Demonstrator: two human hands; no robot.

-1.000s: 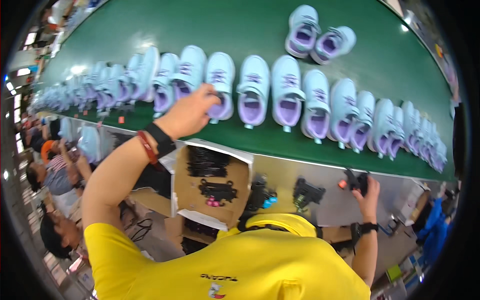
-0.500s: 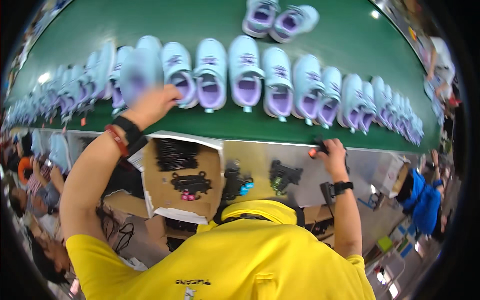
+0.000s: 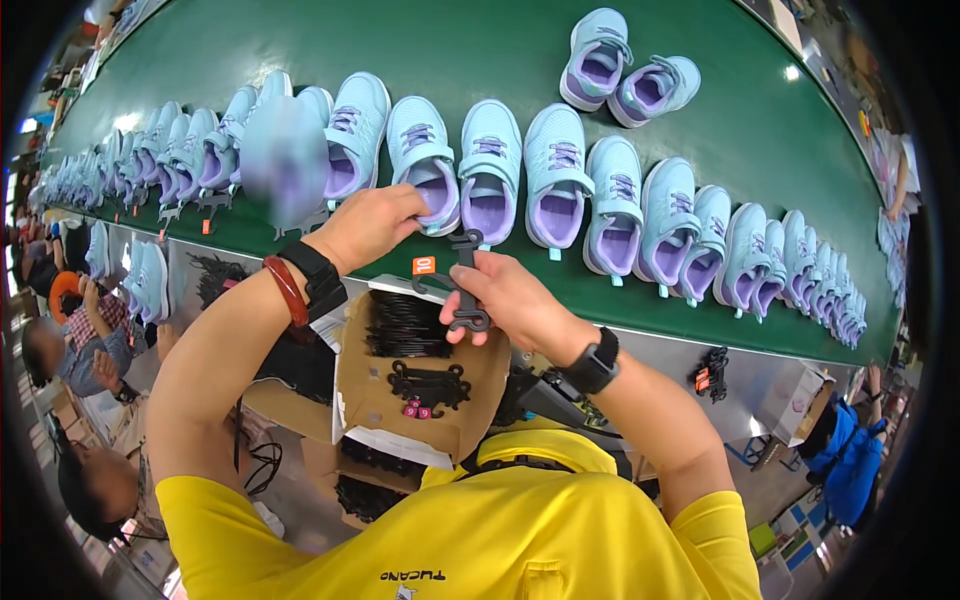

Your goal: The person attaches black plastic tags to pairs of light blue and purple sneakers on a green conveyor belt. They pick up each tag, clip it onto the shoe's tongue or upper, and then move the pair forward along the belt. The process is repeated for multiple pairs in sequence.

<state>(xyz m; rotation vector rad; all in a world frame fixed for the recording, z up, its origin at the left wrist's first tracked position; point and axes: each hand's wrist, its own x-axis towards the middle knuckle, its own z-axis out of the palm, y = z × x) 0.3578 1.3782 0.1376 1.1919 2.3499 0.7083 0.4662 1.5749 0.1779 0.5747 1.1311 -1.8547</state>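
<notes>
A long row of light blue children's shoes with lilac linings lies on the green tabletop, toes pointing away from me. My left hand is closed with its fingertips on the heel of one shoe near the middle. Just right of it, my right hand grips a black plastic shoe hanger upright, in front of the neighbouring shoe. An orange tag sits on the hanger's side arm. Black hangers also lie beneath several shoes to the left.
Against the table's near edge stands a cardboard box with black hangers, some pink-tagged. More hangers with orange tags lie on the metal ledge at right. A separate shoe pair rests farther back. Other people are at the left.
My right hand has come left from the table's near edge, bringing the hanger beside my left hand. The left hand stays at a shoe's heel while the view has shifted.
</notes>
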